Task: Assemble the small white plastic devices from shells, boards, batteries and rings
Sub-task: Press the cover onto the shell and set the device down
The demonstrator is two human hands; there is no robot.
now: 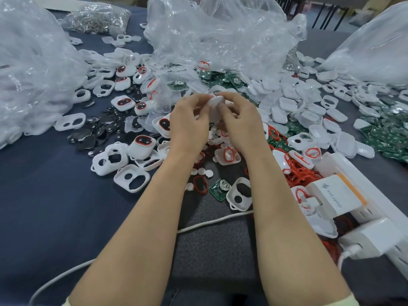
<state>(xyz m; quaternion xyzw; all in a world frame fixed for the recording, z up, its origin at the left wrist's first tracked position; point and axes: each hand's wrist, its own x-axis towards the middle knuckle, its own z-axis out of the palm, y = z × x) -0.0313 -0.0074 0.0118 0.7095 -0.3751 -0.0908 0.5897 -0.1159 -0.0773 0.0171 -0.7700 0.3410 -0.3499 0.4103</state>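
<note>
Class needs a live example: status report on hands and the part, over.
Left hand and right hand both grip one white shell. Its inside hidden. Nothing in the way.

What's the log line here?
stage: assembly | held: white shell | left hand: grips shell | right hand: grips shell

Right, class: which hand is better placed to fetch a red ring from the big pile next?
Probably the right hand: the red ring pile lies beside its forearm; the left hand, also holding the white shell, would cross over.
</note>
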